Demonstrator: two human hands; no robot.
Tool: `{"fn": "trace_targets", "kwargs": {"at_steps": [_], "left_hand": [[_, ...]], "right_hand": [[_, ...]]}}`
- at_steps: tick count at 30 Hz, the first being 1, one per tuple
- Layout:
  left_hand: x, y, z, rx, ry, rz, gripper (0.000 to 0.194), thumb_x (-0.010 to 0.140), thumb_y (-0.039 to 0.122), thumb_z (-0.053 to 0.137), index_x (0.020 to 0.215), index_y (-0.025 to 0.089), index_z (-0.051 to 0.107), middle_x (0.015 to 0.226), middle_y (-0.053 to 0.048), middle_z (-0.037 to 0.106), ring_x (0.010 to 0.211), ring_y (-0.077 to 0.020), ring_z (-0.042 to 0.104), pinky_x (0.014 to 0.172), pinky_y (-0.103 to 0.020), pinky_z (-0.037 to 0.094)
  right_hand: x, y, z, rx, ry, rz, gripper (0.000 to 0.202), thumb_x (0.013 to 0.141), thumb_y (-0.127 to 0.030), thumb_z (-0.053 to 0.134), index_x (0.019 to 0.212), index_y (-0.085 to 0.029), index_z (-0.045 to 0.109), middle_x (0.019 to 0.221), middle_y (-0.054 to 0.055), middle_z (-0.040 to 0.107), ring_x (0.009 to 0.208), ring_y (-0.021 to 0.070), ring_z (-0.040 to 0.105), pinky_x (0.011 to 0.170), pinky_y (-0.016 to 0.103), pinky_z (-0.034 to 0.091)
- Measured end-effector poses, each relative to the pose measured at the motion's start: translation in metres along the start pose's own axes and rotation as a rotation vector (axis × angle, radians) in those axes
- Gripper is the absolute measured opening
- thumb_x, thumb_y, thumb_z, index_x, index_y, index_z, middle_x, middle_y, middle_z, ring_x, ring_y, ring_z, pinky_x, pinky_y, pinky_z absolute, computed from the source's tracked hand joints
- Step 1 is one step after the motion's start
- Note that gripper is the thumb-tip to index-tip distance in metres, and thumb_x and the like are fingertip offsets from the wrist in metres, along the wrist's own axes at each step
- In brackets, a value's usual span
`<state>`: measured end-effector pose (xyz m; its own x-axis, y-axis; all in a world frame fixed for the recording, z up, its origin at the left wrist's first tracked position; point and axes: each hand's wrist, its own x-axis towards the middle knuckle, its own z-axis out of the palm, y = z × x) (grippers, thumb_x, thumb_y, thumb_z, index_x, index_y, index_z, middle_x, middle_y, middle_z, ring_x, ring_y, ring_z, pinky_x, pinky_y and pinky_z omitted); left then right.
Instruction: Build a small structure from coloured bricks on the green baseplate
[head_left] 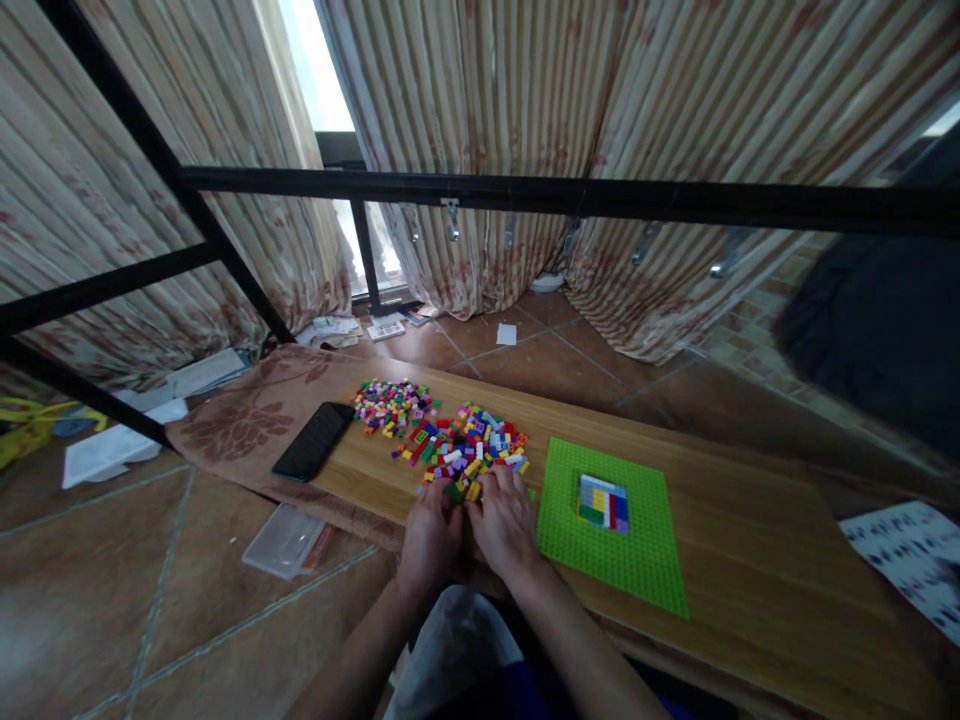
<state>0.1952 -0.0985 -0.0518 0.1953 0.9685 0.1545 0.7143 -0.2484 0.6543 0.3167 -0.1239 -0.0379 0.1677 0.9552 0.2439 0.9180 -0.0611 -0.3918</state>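
My left hand (433, 532) rests at the near edge of the brick pile, its fingers bent round something beside a dark green brick (453, 492). Close on its right, my right hand (504, 515) has curled fingers at a yellow brick (473, 491); what they hold is too small to make out. Both hands nearly touch. The pile of mixed toy bricks (480, 445) lies just beyond them. To the right is a green baseplate (559, 480), bearing a small block of coloured bricks (604, 503) in white, yellow, blue, red, green and purple.
A heap of smaller bricks (390, 405) and a black phone (313, 441) lie on the wooden table (750, 540) at left. A clear plastic box (285, 540) is on the floor. A dark metal rail (525, 190) crosses beyond the table; a printed sheet (911, 560) lies far right.
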Motion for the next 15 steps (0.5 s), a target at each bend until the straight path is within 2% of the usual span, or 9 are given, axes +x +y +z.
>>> {"fn": "trace_targets", "kwargs": {"at_steps": [5,8,12,15], "left_hand": [[-0.004,-0.001,0.0,-0.012,0.013,0.005,0.029,0.076,0.014,0.052,0.104,0.018,0.057,0.074,-0.001,0.058,0.073,-0.0178,0.06,0.067,-0.028,0.048],[-0.001,-0.006,-0.004,-0.052,0.059,-0.003,0.026,0.08,0.02,0.05,0.105,0.017,0.058,0.07,0.0,0.058,0.066,-0.016,0.059,0.063,-0.026,0.047],[0.026,-0.017,-0.019,-0.063,0.162,-0.054,0.025,0.084,0.026,0.049,0.103,0.017,0.061,0.073,-0.001,0.059,0.061,-0.0142,0.058,0.06,-0.025,0.046],[0.052,-0.024,-0.03,0.077,0.131,-0.031,0.017,0.083,0.021,0.05,0.092,0.016,0.064,0.087,-0.006,0.062,0.07,-0.016,0.06,0.067,-0.027,0.046]], "right_hand": [[0.001,0.001,0.0,0.011,-0.018,-0.042,0.019,0.078,-0.018,0.057,0.097,-0.02,0.059,0.103,0.008,0.058,0.102,0.0244,0.049,0.09,0.037,0.041],[-0.001,0.005,0.0,0.026,-0.02,-0.063,0.02,0.078,-0.019,0.058,0.098,-0.021,0.059,0.104,0.007,0.058,0.103,0.0243,0.049,0.09,0.037,0.042],[-0.004,0.008,-0.002,0.037,-0.016,-0.095,0.02,0.078,-0.02,0.059,0.098,-0.022,0.059,0.105,0.007,0.058,0.103,0.0244,0.05,0.088,0.038,0.043],[-0.005,0.007,-0.004,0.041,-0.024,-0.097,0.021,0.078,-0.02,0.059,0.099,-0.023,0.06,0.106,0.006,0.059,0.103,0.024,0.051,0.089,0.037,0.043]]}}
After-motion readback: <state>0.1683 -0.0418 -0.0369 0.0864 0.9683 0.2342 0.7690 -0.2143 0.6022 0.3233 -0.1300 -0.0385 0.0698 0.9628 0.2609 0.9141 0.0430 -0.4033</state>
